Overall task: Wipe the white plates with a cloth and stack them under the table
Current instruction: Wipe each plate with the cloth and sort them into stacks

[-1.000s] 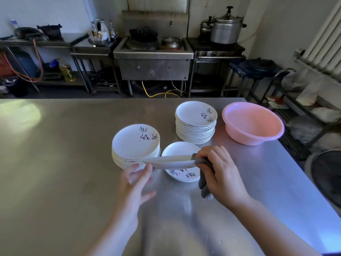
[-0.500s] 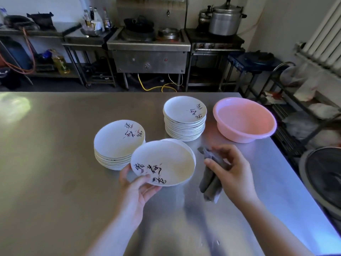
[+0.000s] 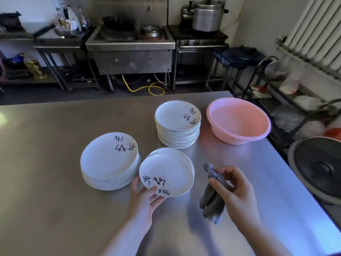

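White plate (image 3: 166, 174) gripped by left hand (image 3: 145, 198), grey cloth (image 3: 212, 196) clutched in right hand (image 3: 238, 193)

Pink basin (image 3: 238, 121) on steel table (image 3: 46, 182); stove (image 3: 129, 45) behind.

a steel table (image 3: 55, 182) stands in a dim kitchen, facing a steel stove (image 3: 130, 50) on the far wall. a white radiator (image 3: 317, 32) hangs at the right above a wire rack (image 3: 287, 100).

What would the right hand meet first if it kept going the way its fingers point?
Probably the held plate: the right hand, gripping the grey cloth, points its fingers left toward that plate's rim. Depth is unclear, so it might pass just above.
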Demonstrator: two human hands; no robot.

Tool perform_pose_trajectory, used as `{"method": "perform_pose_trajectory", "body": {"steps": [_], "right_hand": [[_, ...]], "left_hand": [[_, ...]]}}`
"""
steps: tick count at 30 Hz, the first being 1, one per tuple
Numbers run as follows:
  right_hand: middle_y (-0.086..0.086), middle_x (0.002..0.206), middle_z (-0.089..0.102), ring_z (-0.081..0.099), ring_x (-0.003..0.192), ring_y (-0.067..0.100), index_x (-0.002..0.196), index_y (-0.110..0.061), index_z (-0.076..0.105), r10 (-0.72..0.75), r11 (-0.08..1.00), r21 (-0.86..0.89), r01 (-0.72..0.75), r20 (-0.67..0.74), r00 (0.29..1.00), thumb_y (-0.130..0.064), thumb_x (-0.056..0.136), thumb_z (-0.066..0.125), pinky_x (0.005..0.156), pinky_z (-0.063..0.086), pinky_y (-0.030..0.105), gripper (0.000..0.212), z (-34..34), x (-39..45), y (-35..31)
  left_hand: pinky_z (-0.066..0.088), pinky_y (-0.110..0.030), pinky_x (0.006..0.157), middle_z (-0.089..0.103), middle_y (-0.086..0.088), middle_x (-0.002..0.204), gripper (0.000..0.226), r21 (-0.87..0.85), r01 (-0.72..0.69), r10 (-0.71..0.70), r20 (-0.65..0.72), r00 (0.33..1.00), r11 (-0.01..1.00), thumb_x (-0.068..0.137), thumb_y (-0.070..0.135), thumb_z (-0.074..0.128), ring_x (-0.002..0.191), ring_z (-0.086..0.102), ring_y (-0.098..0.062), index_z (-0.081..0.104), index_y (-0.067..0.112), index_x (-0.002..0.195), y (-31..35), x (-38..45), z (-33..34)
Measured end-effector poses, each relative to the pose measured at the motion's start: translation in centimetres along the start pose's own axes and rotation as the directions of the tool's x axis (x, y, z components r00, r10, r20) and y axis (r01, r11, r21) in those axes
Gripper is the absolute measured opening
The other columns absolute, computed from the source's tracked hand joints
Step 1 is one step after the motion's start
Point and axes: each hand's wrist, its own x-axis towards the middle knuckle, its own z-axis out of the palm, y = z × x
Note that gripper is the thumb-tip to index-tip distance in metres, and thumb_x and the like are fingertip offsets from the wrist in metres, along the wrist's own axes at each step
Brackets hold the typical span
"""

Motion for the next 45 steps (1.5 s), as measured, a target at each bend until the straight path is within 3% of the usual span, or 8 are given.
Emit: {"method": "perform_pose_trajectory", "body": {"steps": [6, 10, 13, 16, 24, 29, 35, 45], "right_hand": [[-0.006, 0.083, 0.069, 0.064, 0.073, 0.006, 0.082, -0.031, 0.064, 0.029, 1.000, 0.011, -0.029, -0.016, 0.999, -0.003, 0.075, 0.080, 0.068, 0.046, 0.012, 0.033, 1.7, 0.9, 0.1], [-0.009, 0.083, 0.069, 0.064, 0.076, 0.008, 0.081, -0.032, 0.063, 0.045, 0.999, -0.005, -0.045, -0.010, 0.999, -0.005, 0.076, 0.079, 0.070, 0.046, 0.014, 0.032, 2.9, 1.7, 0.1], [-0.008, 0.083, 0.069, 0.064, 0.076, 0.007, 0.081, -0.028, 0.064, 0.064, 0.998, -0.003, -0.064, -0.008, 0.998, -0.004, 0.075, 0.080, 0.070, 0.046, 0.014, 0.029, 3.7, 2.0, 0.3], [-0.007, 0.081, 0.069, 0.062, 0.074, 0.005, 0.082, -0.022, 0.065, 0.088, 0.996, 0.010, -0.088, 0.001, 0.996, -0.002, 0.074, 0.079, 0.068, 0.045, 0.011, 0.026, 4.4, 2.1, 0.5], [0.002, 0.082, 0.068, 0.060, 0.065, -0.003, 0.083, -0.013, 0.065, 0.086, 0.996, 0.020, -0.086, 0.013, 0.996, 0.003, 0.075, 0.078, 0.063, 0.044, 0.007, 0.022, 5.8, 2.5, 0.1], [-0.010, 0.082, 0.068, 0.062, 0.076, 0.003, 0.081, -0.026, 0.064, 0.094, 0.995, -0.022, -0.096, -0.073, 0.993, -0.002, 0.075, 0.079, 0.068, 0.046, 0.013, 0.029, 5.5, 3.7, 0.3], [-0.010, 0.085, 0.069, 0.061, 0.082, 0.005, 0.082, -0.026, 0.065, 0.082, 0.997, 0.016, -0.080, -0.154, 0.985, -0.006, 0.075, 0.079, 0.071, 0.044, 0.021, 0.026, 5.3, 5.4, -1.3], [-0.013, 0.084, 0.069, 0.062, 0.084, 0.008, 0.079, -0.024, 0.065, 0.039, 0.998, 0.053, -0.031, -0.147, 0.988, -0.003, 0.074, 0.079, 0.071, 0.044, 0.012, 0.026, 5.7, 5.9, -2.4]], "left_hand": [[0.056, -0.046, 0.083, 0.062, -0.002, 0.122, 0.057, 0.055, 0.011, -0.013, 0.041, 0.999, 0.998, 0.090, -0.011, 0.056, 0.106, 0.065, -0.027, 0.047, 0.028, 0.131, 0.3, 2.1, 0.9], [0.058, -0.034, 0.079, 0.065, 0.007, 0.117, 0.075, 0.280, -0.120, 0.093, 0.106, 0.990, 0.953, 0.071, -0.017, 0.074, 0.104, 0.064, -0.010, 0.054, 0.034, 0.123, 0.1, 2.9, -0.2], [0.058, -0.026, 0.070, 0.069, 0.006, 0.112, 0.086, 0.469, -0.241, 0.180, 0.172, 0.969, 0.850, 0.056, -0.021, 0.078, 0.105, 0.063, -0.016, 0.057, 0.030, 0.123, 0.2, 3.6, -1.2], [0.058, -0.043, 0.086, 0.071, 0.008, 0.110, 0.079, 0.578, -0.302, 0.230, 0.196, 0.953, 0.759, 0.045, -0.004, 0.083, 0.109, 0.062, -0.013, 0.062, 0.029, 0.113, 0.4, 4.6, -1.8], [0.048, -0.040, 0.099, 0.056, 0.007, 0.118, 0.080, 0.818, -0.290, 0.237, 0.194, 0.952, 0.497, 0.043, 0.025, 0.085, 0.118, 0.047, -0.016, 0.055, 0.041, 0.114, -0.6, 6.4, -3.3], [0.033, -0.029, 0.099, 0.031, 0.003, 0.124, 0.085, 0.894, -0.365, 0.332, 0.273, 0.903, 0.259, 0.072, 0.024, 0.081, 0.120, 0.025, -0.015, 0.034, 0.025, 0.142, 1.3, 5.1, 0.3], [0.046, -0.029, 0.085, 0.056, -0.003, 0.112, 0.043, 0.719, -0.452, 0.437, 0.226, 0.870, 0.528, 0.083, 0.020, 0.075, 0.099, 0.057, -0.018, 0.056, 0.012, 0.121, 8.3, 9.7, 9.7], [0.047, -0.033, 0.072, 0.057, -0.003, 0.089, 0.039, 0.772, -0.295, 0.455, 0.007, 0.890, 0.564, 0.077, 0.022, 0.079, 0.080, 0.058, -0.025, 0.048, 0.011, 0.097, 8.3, 15.4, 12.2]]}}
